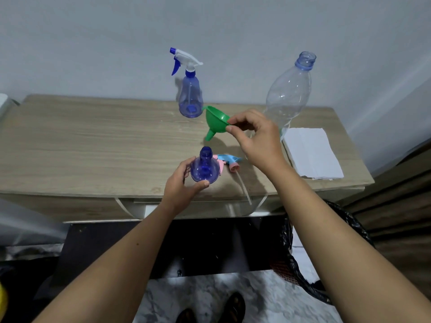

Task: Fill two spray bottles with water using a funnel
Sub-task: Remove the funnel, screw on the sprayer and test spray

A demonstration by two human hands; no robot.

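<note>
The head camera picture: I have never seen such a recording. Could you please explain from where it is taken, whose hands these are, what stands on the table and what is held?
There is no machine here. One camera sits on a person's head and looks down at their own two bare hands.

The left hand holds an open blue spray bottle upright on the wooden table. The right hand pinches a green funnel above it, tilted, not yet in the neck.

Beside that bottle lies its pink and blue spray head with its tube. Further back stand a second spray bottle, its head still on, and a large clear bottle without a cap. A folded white cloth or paper lies at the right.
</note>
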